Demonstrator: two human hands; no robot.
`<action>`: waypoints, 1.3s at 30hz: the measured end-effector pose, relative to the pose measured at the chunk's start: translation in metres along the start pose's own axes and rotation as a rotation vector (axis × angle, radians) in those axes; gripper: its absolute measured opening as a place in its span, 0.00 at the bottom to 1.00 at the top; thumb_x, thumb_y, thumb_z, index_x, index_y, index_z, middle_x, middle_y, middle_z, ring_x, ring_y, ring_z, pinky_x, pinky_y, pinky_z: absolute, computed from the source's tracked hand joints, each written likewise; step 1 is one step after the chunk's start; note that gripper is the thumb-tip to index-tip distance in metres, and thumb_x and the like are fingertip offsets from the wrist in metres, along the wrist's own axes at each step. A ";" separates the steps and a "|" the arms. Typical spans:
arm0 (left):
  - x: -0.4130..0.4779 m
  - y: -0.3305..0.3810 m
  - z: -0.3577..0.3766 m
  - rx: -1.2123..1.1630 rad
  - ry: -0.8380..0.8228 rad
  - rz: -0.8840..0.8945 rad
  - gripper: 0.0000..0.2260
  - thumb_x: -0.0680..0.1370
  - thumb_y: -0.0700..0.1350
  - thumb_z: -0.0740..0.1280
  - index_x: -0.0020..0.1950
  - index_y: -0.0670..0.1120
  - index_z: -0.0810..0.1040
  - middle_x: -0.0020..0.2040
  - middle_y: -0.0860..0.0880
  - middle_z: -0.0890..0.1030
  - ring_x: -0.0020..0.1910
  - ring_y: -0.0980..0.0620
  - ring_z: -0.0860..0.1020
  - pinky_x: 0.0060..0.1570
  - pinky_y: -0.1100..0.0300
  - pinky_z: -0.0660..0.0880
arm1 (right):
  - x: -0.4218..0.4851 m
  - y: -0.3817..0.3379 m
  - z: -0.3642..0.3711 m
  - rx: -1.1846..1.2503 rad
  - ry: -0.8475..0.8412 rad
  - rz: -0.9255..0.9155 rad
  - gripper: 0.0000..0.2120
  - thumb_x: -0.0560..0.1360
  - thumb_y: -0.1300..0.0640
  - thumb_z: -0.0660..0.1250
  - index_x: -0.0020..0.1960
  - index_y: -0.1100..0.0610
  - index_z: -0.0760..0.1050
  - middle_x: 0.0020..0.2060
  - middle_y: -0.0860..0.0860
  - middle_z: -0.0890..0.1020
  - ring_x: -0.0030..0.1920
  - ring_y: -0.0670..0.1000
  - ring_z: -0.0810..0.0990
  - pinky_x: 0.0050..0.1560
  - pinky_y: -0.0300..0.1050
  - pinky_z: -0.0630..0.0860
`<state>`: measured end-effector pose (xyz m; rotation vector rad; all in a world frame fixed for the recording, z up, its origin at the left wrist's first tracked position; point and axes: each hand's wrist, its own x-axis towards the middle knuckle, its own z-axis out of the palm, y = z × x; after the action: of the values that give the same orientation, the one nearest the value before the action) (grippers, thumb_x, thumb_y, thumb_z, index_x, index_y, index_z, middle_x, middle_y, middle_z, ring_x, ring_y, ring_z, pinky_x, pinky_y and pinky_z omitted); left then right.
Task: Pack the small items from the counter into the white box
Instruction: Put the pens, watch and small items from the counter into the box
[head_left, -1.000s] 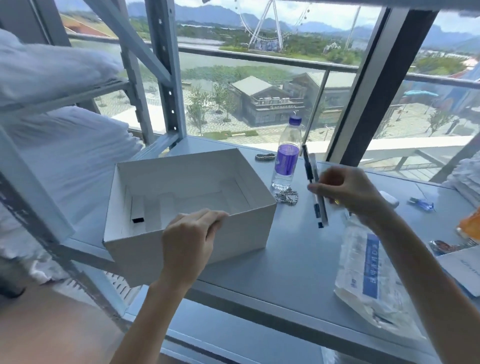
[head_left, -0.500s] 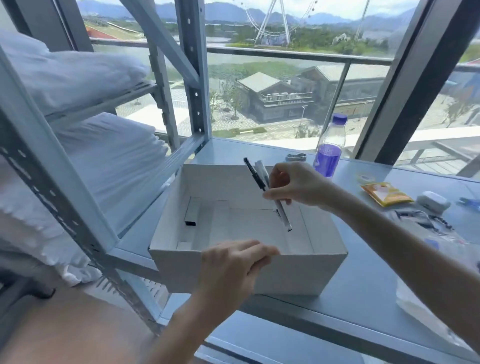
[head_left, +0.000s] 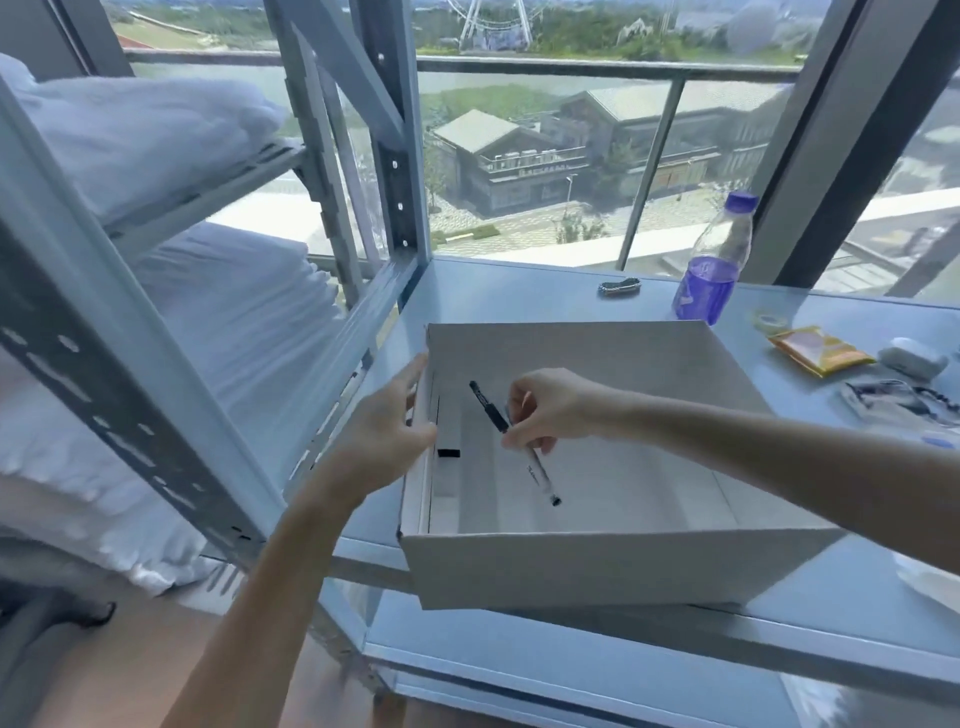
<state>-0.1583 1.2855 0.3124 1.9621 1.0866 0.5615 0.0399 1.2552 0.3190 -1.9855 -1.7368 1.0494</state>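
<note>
the box (head_left: 597, 566) sits on the counter (head_left: 519, 291), bottle (head_left: 711, 265) behind-right of it; pens (head_left: 540, 473) inside, perhaps above its floor.

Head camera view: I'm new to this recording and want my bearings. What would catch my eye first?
The open white box sits in the middle of the counter. The right hand is above it, pinching two pens that slant down into it. The left hand rests against the box's left wall, and a purple-labelled bottle stands behind to the right.
</note>
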 end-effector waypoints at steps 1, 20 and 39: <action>0.001 -0.004 0.002 -0.010 0.011 0.001 0.31 0.76 0.32 0.60 0.76 0.52 0.55 0.60 0.57 0.69 0.58 0.57 0.70 0.48 0.79 0.66 | 0.004 -0.001 0.006 0.028 -0.018 0.019 0.08 0.68 0.64 0.71 0.39 0.59 0.71 0.36 0.54 0.80 0.31 0.47 0.79 0.31 0.34 0.77; 0.019 -0.020 0.000 -0.025 -0.018 0.034 0.32 0.77 0.32 0.55 0.75 0.58 0.51 0.36 0.49 0.60 0.29 0.53 0.61 0.29 0.62 0.62 | 0.030 0.003 0.021 -0.277 0.032 -0.028 0.04 0.72 0.62 0.65 0.45 0.56 0.77 0.44 0.52 0.83 0.39 0.49 0.81 0.41 0.39 0.78; 0.024 -0.024 -0.001 -0.052 -0.036 0.055 0.33 0.77 0.32 0.56 0.75 0.59 0.52 0.49 0.53 0.62 0.42 0.56 0.65 0.39 0.66 0.64 | 0.045 0.004 0.038 -0.335 -0.080 0.041 0.18 0.72 0.57 0.67 0.58 0.67 0.74 0.28 0.51 0.76 0.30 0.50 0.72 0.31 0.39 0.68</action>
<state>-0.1581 1.3138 0.2935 1.9544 0.9882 0.5763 0.0169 1.2880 0.2762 -2.2095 -2.0353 0.9094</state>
